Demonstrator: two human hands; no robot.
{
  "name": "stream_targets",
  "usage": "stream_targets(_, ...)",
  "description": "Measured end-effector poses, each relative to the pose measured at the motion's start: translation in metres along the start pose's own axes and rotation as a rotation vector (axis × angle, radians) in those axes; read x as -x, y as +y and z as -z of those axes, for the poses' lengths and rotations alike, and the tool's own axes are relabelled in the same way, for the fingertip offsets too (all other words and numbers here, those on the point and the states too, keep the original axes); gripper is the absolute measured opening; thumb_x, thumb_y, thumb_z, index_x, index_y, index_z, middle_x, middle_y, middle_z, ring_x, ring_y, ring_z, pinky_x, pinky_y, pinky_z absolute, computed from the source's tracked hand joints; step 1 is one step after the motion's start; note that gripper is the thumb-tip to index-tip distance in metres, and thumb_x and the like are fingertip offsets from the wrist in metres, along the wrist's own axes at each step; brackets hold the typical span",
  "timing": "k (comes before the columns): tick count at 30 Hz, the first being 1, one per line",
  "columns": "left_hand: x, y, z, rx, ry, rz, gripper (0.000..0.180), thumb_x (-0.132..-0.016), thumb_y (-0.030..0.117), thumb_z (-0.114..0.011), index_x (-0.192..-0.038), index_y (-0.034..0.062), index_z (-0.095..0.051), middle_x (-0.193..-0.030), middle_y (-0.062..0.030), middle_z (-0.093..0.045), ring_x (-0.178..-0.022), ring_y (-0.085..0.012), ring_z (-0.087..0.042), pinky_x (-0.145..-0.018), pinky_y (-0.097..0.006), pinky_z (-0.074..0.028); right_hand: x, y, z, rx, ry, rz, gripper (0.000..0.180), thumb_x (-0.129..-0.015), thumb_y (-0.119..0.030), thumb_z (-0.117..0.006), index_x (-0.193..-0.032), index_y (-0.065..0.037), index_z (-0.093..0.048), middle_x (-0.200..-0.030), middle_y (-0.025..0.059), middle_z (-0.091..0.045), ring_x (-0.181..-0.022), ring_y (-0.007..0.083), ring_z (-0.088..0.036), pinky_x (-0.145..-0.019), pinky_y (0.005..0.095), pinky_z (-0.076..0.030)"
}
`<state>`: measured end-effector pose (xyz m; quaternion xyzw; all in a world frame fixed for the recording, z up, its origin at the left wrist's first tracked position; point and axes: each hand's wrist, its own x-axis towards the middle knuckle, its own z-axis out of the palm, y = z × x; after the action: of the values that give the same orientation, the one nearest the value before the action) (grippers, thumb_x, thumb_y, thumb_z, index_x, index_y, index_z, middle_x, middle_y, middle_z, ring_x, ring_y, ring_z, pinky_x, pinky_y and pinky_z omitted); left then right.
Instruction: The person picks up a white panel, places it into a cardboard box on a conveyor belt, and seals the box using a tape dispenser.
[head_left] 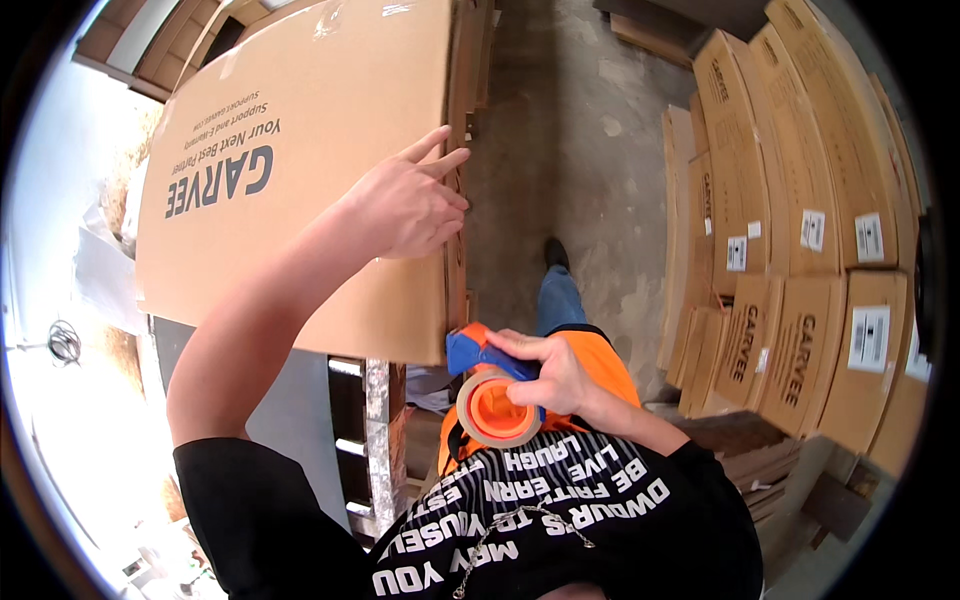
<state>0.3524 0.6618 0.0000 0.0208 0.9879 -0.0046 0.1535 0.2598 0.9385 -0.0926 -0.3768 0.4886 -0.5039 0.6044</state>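
Note:
A large brown cardboard box (pixel 350 110) with dark printing stands at my left. Across its top reaches my left arm, and my left hand (pixel 412 208) rests at the box's right edge. Its thumb-side fingers are stretched apart and the others bend over the edge; it holds nothing. My right hand (pixel 558 376) grips a blue and orange tape dispenser (pixel 483 352) in front of my waist. A roll of tape (pixel 476 437) with an orange hub sits on the dispenser. The dispenser's front end is at the box's near right corner; whether it touches the cardboard I cannot tell.
Tall stacked cartons (pixel 800 340) with white labels line the right side. Concrete floor (pixel 595 200) runs between them and the box. A foil-wrapped post (pixel 380 440) stands below the box's near edge. At the left, a coiled cable (pixel 64 343) lies in a bright area.

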Motion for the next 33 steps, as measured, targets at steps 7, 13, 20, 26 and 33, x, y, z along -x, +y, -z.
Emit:
stream_targets(7,0.055,0.09,-0.018,0.074,0.014,-0.042,0.034,-0.092,0.037,-0.058,-0.11,0.0137,-0.075,-0.118,0.0022,-0.071,-0.139,-0.0291,-0.042,-0.124,-0.051,-0.015,0.053,0.032,-0.079,0.115,0.114,0.03,0.072,-0.064,-0.013,-0.074,-0.131,0.006,-0.057,-0.114,0.0181,-0.068,-0.1,0.0157,-0.066,-0.092,0.0269,-0.049)
stream_targets(13,0.062,0.111,-0.021,0.134,-0.06,-0.072,0.056,-0.071,0.04,-0.078,-0.118,0.0122,-0.07,-0.136,0.0022,-0.059,-0.143,-0.0342,-0.033,-0.122,-0.052,-0.02,-0.037,0.028,-0.152,0.621,-0.269,-0.062,0.052,-0.07,-0.033,-0.069,-0.118,-0.014,-0.069,-0.103,0.0157,-0.069,-0.087,0.0339,-0.068,-0.077,0.0446,-0.053)
stream_targets(20,0.091,0.123,-0.075,0.054,0.222,0.205,0.113,-0.061,0.046,-0.085,-0.148,-0.0015,-0.029,-0.156,-0.0314,-0.02,-0.145,-0.0493,-0.019,-0.119,-0.056,-0.02,0.036,0.123,-0.04,-0.416,0.071,-0.118,0.068,-0.064,0.003,-0.065,-0.131,-0.005,-0.063,-0.11,0.0062,-0.071,-0.09,0.0117,-0.067,-0.082,0.0246,-0.053)
stream_targets(26,0.076,0.13,-0.071,0.019,0.32,0.189,0.12,-0.072,0.075,-0.065,-0.151,-0.0047,-0.021,-0.154,-0.0345,-0.02,-0.143,-0.0538,-0.02,-0.116,-0.06,-0.021,-0.031,0.068,0.033,-0.352,0.075,-0.014,0.057,-0.067,-0.002,-0.062,-0.124,-0.001,-0.067,-0.096,0.0049,-0.072,-0.081,0.0084,-0.063,-0.076,0.0241,-0.052)
stream_targets(33,0.087,0.141,-0.074,0.015,0.352,0.254,0.114,-0.073,0.075,-0.063,-0.149,-0.0031,-0.03,-0.154,-0.0331,-0.025,-0.142,-0.0542,-0.024,-0.114,-0.063,-0.022,0.023,0.087,-0.082,0.17,0.112,0.029,0.062,-0.062,-0.026,-0.075,-0.122,-0.01,-0.069,-0.123,0.0187,-0.065,-0.1,0.0264,-0.07,-0.09,0.0303,-0.052)
